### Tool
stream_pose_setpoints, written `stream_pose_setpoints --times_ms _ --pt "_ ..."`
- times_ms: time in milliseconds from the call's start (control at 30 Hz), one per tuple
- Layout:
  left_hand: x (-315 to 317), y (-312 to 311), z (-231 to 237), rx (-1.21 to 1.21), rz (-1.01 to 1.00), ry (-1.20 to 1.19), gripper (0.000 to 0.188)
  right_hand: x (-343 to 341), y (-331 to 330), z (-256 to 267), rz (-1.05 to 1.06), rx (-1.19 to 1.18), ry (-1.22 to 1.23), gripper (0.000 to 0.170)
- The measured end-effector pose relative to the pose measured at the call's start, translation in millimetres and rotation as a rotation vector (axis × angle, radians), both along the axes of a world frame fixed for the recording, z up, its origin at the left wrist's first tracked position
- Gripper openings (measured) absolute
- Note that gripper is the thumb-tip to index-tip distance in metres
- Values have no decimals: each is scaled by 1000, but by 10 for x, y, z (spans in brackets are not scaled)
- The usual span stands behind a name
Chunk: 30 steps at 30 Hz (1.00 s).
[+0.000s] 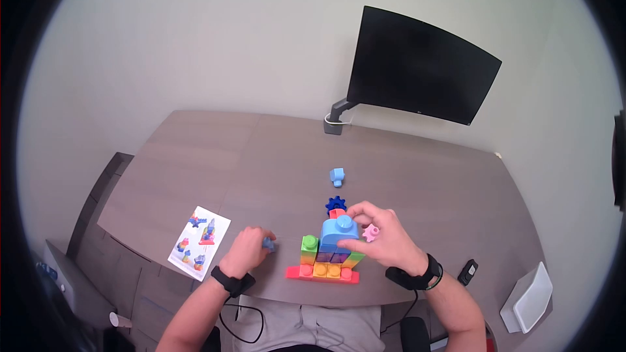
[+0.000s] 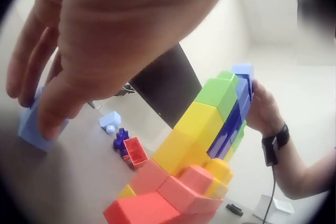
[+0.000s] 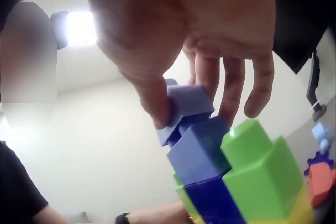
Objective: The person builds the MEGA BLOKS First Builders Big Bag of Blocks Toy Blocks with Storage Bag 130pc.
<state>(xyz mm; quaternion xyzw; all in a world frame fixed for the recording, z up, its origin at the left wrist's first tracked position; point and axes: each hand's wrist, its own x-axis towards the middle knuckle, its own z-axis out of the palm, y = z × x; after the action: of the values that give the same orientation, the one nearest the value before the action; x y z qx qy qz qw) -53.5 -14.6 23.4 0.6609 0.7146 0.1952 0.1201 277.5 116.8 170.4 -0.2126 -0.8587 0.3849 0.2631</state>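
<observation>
A tower of toy building blocks stands near the table's front edge, with a long red base (image 1: 323,279), orange and yellow blocks above it, and a green block (image 1: 310,248) on its left side. My right hand (image 1: 390,242) pinches a light blue block (image 3: 190,107) between thumb and fingers at the top of the tower. In the right wrist view this block sits slightly tilted over another blue block (image 3: 197,153). To the left of the tower, my left hand (image 1: 245,251) holds a small light blue block (image 2: 32,129) low at the tabletop, thumb against its side.
Behind the tower lie a light blue block (image 1: 337,176), a dark blue gear (image 1: 335,204) and a red block (image 2: 136,152). A pink gear (image 1: 371,233) is beside my right hand. A picture sheet (image 1: 199,242) lies left, a black device (image 1: 467,272) and white bin (image 1: 527,298) right.
</observation>
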Motion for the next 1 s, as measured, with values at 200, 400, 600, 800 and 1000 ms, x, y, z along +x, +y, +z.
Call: stream_pose_setpoints --times_ms 200,400,600,800,1000 --pt "290 -32 1198 332 27 -503 38 48 -12 -173 -13 188 -16 55" --pt "840 41 1932 609 -305 -355 45 41 -99 -43 -45 117 -80 52" --pt "1023 308 1749 487 -496 -380 48 57 -43 -151 -41 94 -65 49" --pt "1062 239 1758 464 -475 -368 52 154 83 -43 67 225 -204 51" --pt "758 191 2032 573 -286 -464 37 729 952 -236 58 -109 -300 65"
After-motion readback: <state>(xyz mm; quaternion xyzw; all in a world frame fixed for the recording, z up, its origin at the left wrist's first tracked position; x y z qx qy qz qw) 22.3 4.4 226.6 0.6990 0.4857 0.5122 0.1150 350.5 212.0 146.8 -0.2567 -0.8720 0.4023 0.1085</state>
